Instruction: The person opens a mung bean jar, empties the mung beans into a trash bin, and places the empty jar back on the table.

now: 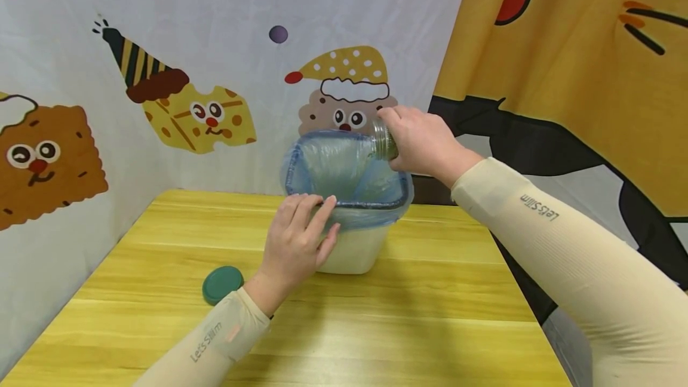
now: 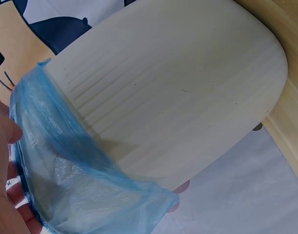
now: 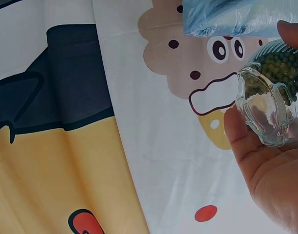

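My right hand (image 1: pixel 421 142) grips a clear glass jar (image 3: pixel 268 109) by its body, tipped on its side above the bin's right rim, its mouth toward the bin's inside. Small round green beans (image 3: pixel 283 70) lie in the jar. Below stands a cream-coloured bin (image 1: pixel 349 249), lined with a translucent blue plastic bag (image 1: pixel 333 163) folded out over the rim. My left hand (image 1: pixel 295 237) rests at the near left of that rim, fingers loosely extended on the bag edge. The bin's bottom inside is hidden.
A round green lid (image 1: pixel 222 284) lies on the wood-grain table (image 1: pixel 376 327), left of the bin and near my left wrist. Behind the table hangs a white cloth (image 1: pixel 215 11) with cartoon prints, and a yellow one (image 1: pixel 564 106) stands at the right.
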`<state>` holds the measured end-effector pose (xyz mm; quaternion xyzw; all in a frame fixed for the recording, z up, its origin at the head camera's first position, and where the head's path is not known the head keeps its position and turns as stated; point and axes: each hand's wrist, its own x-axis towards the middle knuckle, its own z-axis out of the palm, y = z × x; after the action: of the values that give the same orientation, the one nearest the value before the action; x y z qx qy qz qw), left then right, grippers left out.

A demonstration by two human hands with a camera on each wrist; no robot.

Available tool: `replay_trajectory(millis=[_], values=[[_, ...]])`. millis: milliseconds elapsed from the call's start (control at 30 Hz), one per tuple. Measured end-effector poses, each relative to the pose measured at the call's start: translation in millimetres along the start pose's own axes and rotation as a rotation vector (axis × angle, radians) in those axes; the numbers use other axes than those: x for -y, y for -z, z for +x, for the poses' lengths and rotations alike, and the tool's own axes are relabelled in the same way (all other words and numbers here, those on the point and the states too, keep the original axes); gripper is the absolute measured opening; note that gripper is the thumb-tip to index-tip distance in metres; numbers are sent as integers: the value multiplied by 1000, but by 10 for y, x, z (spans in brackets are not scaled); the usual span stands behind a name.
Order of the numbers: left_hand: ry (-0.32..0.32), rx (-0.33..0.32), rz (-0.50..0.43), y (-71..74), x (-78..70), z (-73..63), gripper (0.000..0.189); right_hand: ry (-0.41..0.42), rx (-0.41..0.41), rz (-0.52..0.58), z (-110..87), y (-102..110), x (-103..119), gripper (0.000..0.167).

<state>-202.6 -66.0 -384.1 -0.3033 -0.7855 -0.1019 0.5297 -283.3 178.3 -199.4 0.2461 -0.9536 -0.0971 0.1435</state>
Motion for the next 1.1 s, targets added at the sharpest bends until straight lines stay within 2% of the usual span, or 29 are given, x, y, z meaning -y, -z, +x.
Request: replay_trajectory(millis=[1100], values=[[6,2,-3,-10,5,4,47,-3,25,-27,-18,-42,4,96]])
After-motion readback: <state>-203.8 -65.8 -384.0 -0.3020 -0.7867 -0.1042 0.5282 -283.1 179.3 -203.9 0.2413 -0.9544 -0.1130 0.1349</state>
